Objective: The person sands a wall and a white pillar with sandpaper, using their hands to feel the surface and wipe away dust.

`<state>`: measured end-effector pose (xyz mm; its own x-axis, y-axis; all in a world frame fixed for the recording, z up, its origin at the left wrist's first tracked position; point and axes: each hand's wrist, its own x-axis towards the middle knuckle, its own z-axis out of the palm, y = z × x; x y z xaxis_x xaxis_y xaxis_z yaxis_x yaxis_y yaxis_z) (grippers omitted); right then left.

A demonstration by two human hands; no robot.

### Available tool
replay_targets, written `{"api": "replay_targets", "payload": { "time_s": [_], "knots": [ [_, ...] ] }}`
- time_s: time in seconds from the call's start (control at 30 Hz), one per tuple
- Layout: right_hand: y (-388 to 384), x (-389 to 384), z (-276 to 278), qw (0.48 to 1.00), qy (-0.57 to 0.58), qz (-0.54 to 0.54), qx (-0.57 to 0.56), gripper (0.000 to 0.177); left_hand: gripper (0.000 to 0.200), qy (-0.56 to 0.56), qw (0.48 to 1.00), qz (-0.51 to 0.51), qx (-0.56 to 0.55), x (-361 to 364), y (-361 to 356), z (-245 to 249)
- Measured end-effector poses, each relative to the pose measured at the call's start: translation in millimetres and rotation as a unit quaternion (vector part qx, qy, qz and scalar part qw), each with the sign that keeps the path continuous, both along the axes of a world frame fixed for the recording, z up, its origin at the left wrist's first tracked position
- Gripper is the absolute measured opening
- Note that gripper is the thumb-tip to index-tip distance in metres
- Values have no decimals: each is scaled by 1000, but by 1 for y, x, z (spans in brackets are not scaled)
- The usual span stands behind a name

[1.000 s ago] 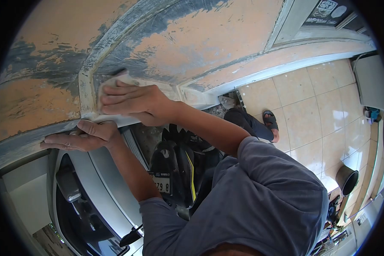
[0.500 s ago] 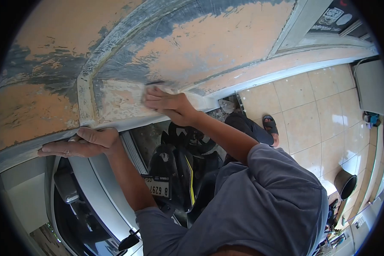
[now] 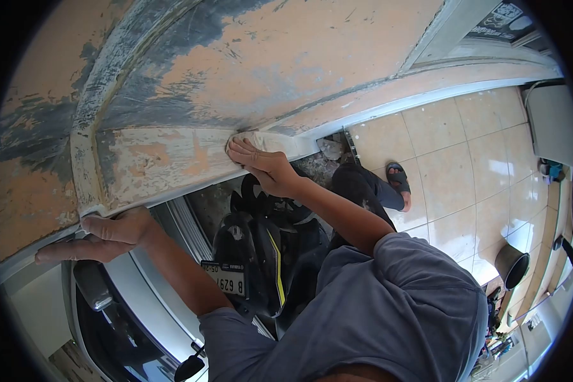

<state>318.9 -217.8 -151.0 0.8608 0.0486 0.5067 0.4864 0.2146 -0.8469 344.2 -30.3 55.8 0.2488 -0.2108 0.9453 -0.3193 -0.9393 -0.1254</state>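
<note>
My right hand is pressed, fingers together, on the pale, patchy strip along the wall's lower edge. Under its fingertips is a thin sheet that looks like sandpaper, mostly covered by the fingers. On the left, my left hand rests against the white ledge, thumb apart and fingers stretched out, holding nothing. The wall above is peach with grey scraped patches and raised bands.
A black motorcycle with a number plate stands right below the ledge. To its left is a vehicle with a dark windscreen and a mirror. A black bucket stands on the tiled floor at right.
My right hand has shifted slightly right and down along the strip, and the dark sheet edge by its fingers no longer shows. My left hand appears further left as the view shifts.
</note>
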Motion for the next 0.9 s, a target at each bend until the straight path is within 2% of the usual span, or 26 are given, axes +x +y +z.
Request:
{"api": "replay_targets", "payload": {
  "time_s": [0.07, 0.13, 0.23, 0.33, 0.43, 0.47, 0.53, 0.63, 0.73, 0.8, 0.9],
  "knots": [
    [0, 10, 56, 995, -94, 23, 19, 49, 70, 4, 1000, 5, 7, 1, 8, -1],
    [4, 23, 134, 965, -226, 50, 124, 44, 70, 8, 1000, 10, 7, -3, 9, -4],
    [-1, 52, 130, 961, -224, 107, 121, 38, 69, 3, 1000, 9, 14, 4, 10, 2],
    [5, 34, 42, 993, -92, 25, 70, 36, 69, -29, 999, 6, 19, 3, -12, 9],
    [0, 29, 76, 991, -121, 14, 54, 39, 68, -48, 999, 1, 12, 3, -21, 8],
    [5, 34, 96, 983, -175, 18, 45, 42, 68, -50, 999, -1, 14, 5, -18, 10],
    [10, 48, 155, 959, -260, 26, 106, 42, 68, -52, 998, -6, 17, 5, -20, 9],
    [13, 64, 156, 949, -278, 51, 140, 42, 67, -43, 999, -8, 28, 5, -17, 12],
    [10, 37, 64, 992, -125, 12, 34, 37, 67, -63, 998, 0, 26, 7, -20, 16],
    [10, 36, 72, 991, -128, -3, 39, 36, 67, -75, 997, 9, 24, 10, -35, 22],
    [11, 41, 130, 988, -140, -11, 69, 37, 67, -59, 997, 25, 36, 2, -29, 19]
  ]
}}
